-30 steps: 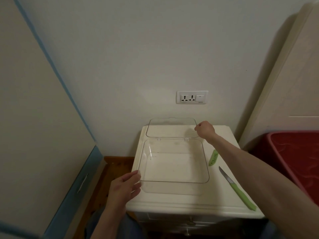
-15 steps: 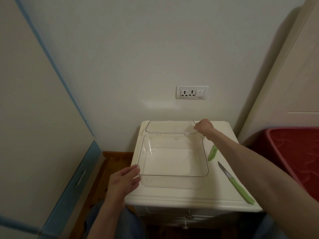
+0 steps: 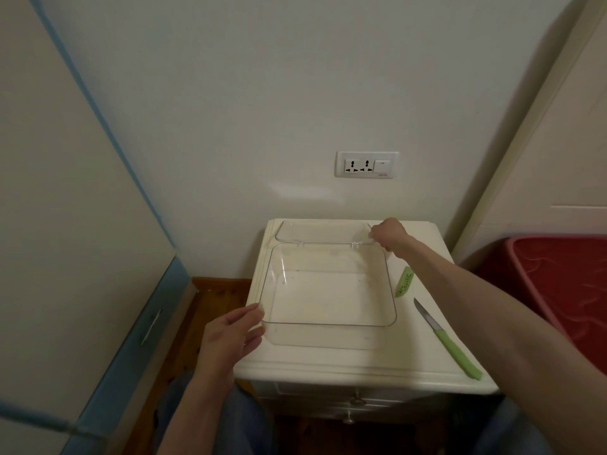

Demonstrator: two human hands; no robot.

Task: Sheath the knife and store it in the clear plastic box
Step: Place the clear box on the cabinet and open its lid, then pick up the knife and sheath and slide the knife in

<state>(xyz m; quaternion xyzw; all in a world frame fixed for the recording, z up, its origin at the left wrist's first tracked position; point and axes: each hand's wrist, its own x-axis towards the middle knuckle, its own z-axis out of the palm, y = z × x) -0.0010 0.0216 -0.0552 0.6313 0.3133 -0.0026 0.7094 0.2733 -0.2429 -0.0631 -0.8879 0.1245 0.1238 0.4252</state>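
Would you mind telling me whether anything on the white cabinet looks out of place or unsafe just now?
Yes: the green-handled knife lies with its blade bare near the white cabinet top's right front edge, apart from its green sheath. The clear plastic box is open and empty; nothing is spilled or damaged.

A square, shallow clear plastic box [image 3: 328, 290] sits open and empty on the white surface [image 3: 361, 359], its hinged transparent lid [image 3: 323, 230] folded back flat behind it toward the wall. Just right of the box lies a short light-green plastic sheath [image 3: 403, 282] with dark lettering, angled slightly. Nearer the front right corner rests a small knife with a bare grey blade and slim green handle [image 3: 447, 339], unsheathed, tip pointing toward the sheath, apart from it.
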